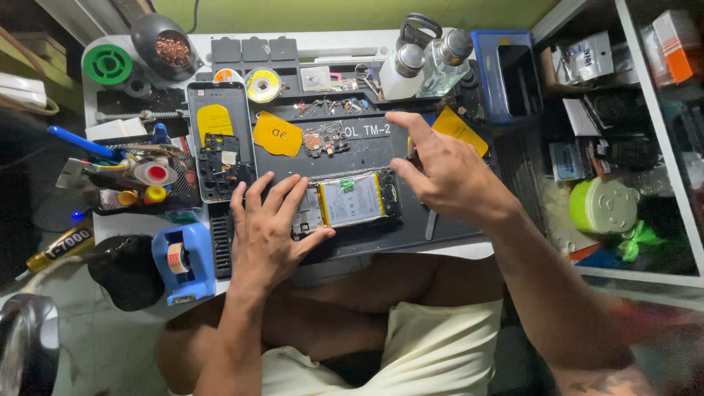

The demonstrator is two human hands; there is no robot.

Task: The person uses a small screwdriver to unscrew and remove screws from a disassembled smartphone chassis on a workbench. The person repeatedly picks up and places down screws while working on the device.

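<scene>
1. Head view, the work itself: we see an opened phone (350, 202) lying flat on the dark work mat (411, 233), near the mat's front edge. Its back is off, and the pale battery and the inner frame show.

2. Our left hand (268, 235) lies palm down on the phone's 9 o'clock end, fingers spread and flat, pinning it rather than gripping anything.

3. Our right hand (447, 172) hovers over the phone's 3 o'clock end, fingers curled together. Something thin and dark may sit between thumb and forefinger, but we cannot tell what, or whether it is truly pinched.

4. What looks done: a small circuit board (325, 138) lies apart at 12 o'clock from the phone, and a second phone shell (218, 139) with a yellow patch rests at 10 o'clock. We judge the strip-down well under way, with the battery still seated.

5. Edges: the front edge of the mat runs just under our left palm, so the phone has little margin toward 6 o'clock.

6. Open room: bare mat lies at 4 o'clock from the phone. At 12 o'clock the yellow pick (277, 135) and the board crowd the space.

7. Further out: a blue tape dispenser (183, 262) stands at 8 o'clock, bottles (429, 62) at 1 o'clock, a green lidded tub (603, 205) on the shelf at 3 o'clock.
</scene>
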